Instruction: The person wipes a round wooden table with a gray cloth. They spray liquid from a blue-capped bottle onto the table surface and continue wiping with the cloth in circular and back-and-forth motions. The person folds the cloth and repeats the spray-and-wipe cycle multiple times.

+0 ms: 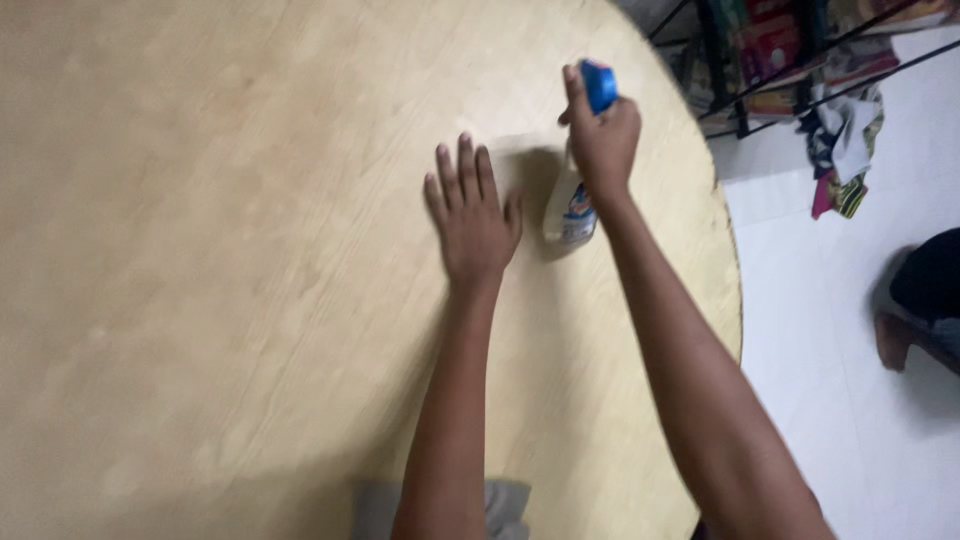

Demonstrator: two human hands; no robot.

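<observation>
On the surface: I see a round, pale wood-grain surface [220,260] filling most of the head view, its curved edge running down the right side.
Left hand: my left hand [473,215] lies flat, palm down, fingers spread and pointing away from me; its grip is apart and holds nothing.
Under the left hand: a faint pale sheet [522,152] shows just past the fingertips and thumb (too blurred for me to tell cloth from paper, or whether the palm rests on it).
Right hand: my right hand [603,137] is closed around the neck of a spray bottle [572,210], its grip clamped on it, with the forefinger stretched up along the head.
Spray bottle: a clear body with a coloured label and a blue trigger head [600,85]; it stands tilted just right of the left hand, near the far right edge of the surface, its base at or just above the wood (I cannot tell which).
Near edge: a grey bit of cloth [505,505] shows at the bottom, beside my left forearm.
Floor: a white floor [830,330] lies to the right.
Far right: a dark metal rack [790,60] with colourful packages, and crumpled clothes [845,150] below it.
</observation>
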